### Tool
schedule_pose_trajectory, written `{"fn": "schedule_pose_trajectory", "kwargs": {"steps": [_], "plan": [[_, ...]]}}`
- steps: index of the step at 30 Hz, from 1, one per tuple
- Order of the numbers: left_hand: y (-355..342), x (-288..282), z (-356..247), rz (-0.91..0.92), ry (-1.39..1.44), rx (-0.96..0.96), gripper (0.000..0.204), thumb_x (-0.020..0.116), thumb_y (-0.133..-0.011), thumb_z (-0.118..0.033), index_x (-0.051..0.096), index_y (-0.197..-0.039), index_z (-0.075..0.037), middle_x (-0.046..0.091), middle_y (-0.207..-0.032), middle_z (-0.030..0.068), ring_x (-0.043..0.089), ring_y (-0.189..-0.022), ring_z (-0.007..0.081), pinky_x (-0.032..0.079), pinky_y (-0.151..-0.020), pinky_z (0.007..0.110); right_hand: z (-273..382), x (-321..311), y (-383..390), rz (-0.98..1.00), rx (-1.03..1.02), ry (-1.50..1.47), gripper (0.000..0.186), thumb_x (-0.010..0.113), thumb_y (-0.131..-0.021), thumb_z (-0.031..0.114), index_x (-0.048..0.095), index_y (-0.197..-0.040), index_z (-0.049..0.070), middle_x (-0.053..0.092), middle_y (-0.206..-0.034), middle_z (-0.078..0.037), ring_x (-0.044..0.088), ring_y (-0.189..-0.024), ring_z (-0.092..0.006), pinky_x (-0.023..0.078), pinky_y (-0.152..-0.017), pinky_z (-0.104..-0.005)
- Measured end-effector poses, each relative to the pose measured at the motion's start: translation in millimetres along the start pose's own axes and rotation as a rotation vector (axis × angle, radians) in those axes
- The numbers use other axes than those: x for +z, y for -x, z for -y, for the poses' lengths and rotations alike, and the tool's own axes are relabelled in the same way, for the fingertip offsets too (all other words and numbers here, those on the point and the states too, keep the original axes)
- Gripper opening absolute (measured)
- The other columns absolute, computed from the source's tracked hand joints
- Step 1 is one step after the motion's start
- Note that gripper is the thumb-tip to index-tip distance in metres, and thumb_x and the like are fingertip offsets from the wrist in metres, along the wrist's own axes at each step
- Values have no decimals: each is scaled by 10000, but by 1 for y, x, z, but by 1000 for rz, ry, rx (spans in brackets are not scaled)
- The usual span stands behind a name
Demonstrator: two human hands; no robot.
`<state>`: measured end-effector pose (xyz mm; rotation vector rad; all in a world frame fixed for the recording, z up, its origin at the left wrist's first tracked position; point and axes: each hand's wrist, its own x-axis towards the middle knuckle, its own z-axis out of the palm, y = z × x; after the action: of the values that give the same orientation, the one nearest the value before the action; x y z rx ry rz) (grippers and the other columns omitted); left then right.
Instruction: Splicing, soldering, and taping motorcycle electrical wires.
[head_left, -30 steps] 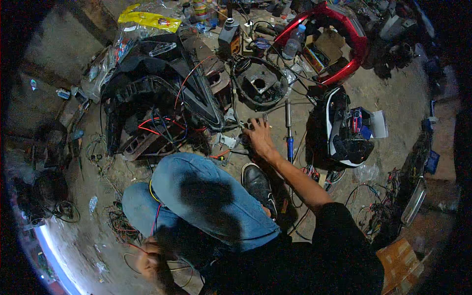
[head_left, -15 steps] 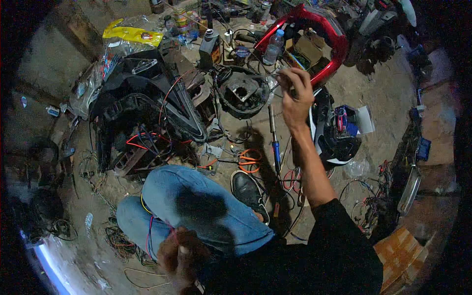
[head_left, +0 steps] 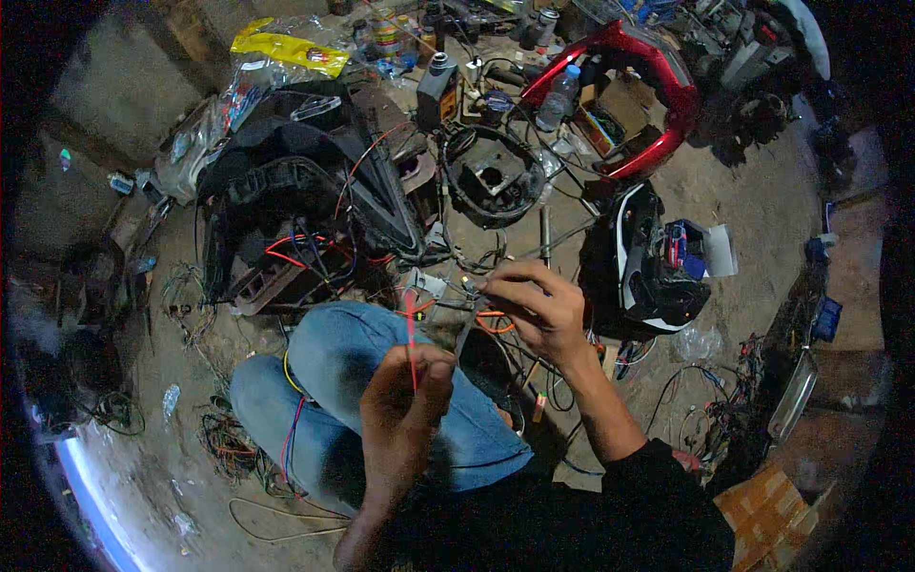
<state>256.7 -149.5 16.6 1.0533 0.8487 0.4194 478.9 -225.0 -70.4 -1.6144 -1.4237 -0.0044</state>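
My left hand point(head_left: 405, 405) is raised over my knee, thumb and forefinger pressed together on a red wire point(head_left: 412, 334) whose end stands up above the fingers. Just to the right, my right hand point(head_left: 543, 310) is closed in a pinch on a thin translucent piece of plastic point(head_left: 464, 331), which reaches down toward my left fingertips. Whether it is a small bag or a strip, I cannot tell. Red, yellow and dark wires point(head_left: 294, 424) hang across my jeans. Behind the right fingers, orange-handled pliers point(head_left: 494, 322) lie partly hidden on the floor.
Black plastic motorcycle fairing point(head_left: 315, 181) stands at the left, a round black housing point(head_left: 493, 176) at the centre. A red curved panel point(head_left: 681, 105) and clear bottle point(head_left: 558, 98) are farther back. At the right sit a black-and-white shell point(head_left: 658, 276), tangled wires point(head_left: 710, 410) and cardboard point(head_left: 767, 500).
My right hand has come back from near the bottle toward my left hand, bringing the translucent piece. The left hand has risen with the red wire. The view has shifted slightly.
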Motion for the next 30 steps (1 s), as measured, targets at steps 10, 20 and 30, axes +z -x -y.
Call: {"fn": "schedule_pose_trajectory", "kwargs": {"steps": [10,20,30], "plan": [[17,-55,-29,25,-410,-123,253,732,-984,-133,680,-1199,-12,730,-1030,67,673,-929,159,538,-867,310,12,19,-2,-100,151,-43,275,805,-777,-74,778,-1034,22,736,-1076,-128,730,-962,-252,576,-812,-334],[2,-75,-15,-128,-135,-5,206,701,-1017,-134,700,-1144,28,779,-1020,127,724,-932,172,545,-884,290,-1,37,25,-313,368,-149,288,775,-859,-16,723,-1142,2,706,-1148,-141,709,-1041,-257,578,-885,-359],[-7,-80,-21,-199,-292,52,244,696,-1027,-190,697,-1133,30,805,-1002,118,619,-794,48,494,-725,223,-170,116,174,333,596,414,531,704,-832,3,596,-1350,46,614,-1191,-229,599,-1087,-414,480,-926,-494]]}}
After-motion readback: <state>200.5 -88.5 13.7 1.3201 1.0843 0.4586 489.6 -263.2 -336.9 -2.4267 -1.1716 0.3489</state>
